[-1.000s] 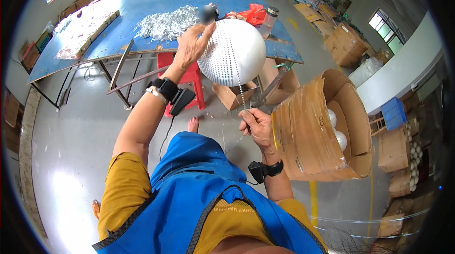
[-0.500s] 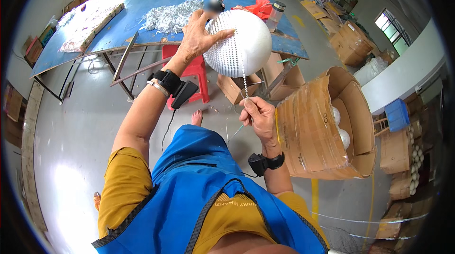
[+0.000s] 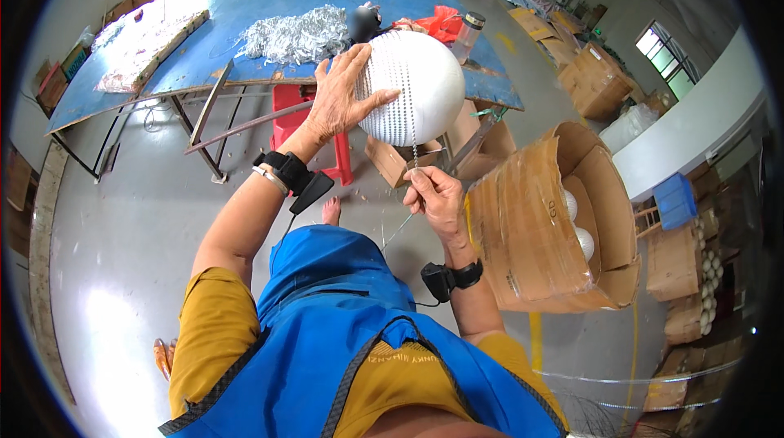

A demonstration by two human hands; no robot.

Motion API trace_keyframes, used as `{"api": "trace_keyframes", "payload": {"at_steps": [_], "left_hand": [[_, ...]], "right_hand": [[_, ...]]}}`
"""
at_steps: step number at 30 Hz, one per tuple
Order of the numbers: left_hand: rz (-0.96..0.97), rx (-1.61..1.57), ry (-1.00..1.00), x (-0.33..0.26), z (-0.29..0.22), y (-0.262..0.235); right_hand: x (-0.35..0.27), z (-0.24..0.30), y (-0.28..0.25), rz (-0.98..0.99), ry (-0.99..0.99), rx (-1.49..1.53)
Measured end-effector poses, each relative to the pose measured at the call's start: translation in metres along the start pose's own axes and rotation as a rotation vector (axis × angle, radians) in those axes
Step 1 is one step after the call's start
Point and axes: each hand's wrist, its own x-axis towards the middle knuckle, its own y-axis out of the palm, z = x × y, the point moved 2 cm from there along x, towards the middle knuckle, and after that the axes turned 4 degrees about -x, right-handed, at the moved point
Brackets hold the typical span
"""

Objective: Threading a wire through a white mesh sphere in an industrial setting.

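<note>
ball point(image 3: 412, 87) raised over the blue table point(image 3: 245, 22) edge | left hand point(image 3: 343, 99) spread open, palm on it | right hand point(image 3: 433, 197) pinched shut on the bead string point(image 3: 414, 148) | we keep the string taut and rows snug

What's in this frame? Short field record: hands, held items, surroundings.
left hand: spread on the side of a white ball covered in small studs, held up in the air
right hand: below the ball, pinching a thin beaded strand that hangs from it
wrists: black bands on both
table: blue top, beyond the ball, bearing a silvery pile
cardboard box: at the right, open, plain white balls inside
stool: red, under the table edge
floor: grey, glossy
</note>
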Motion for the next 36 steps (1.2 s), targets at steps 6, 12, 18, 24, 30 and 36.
{"api": "trace_keyframes", "payload": {"at_steps": [6,12,18,24,30,36], "left_hand": [[0.063,-0.112,-0.141,0.009,-0.004,-0.004],[-0.094,-0.148,-0.114,0.02,0.006,-0.006],[-0.153,-0.186,-0.141,0.024,0.004,-0.008],[-0.195,-0.169,-0.141,0.031,0.009,-0.003],[-0.192,-0.123,-0.134,0.034,0.009,0.001],[-0.071,-0.173,-0.25,0.036,0.014,0.003]], "right_hand": [[0.011,0.005,0.001,-0.042,-0.041,-0.007],[0.001,0.006,0.004,-0.047,-0.037,-0.032],[-0.036,0.009,0.0,0.011,0.049,-0.082],[-0.085,0.004,0.004,0.053,0.227,-0.128],[-0.101,0.005,0.007,0.129,0.238,-0.039],[-0.088,-0.006,0.011,0.112,0.24,-0.066]]}}
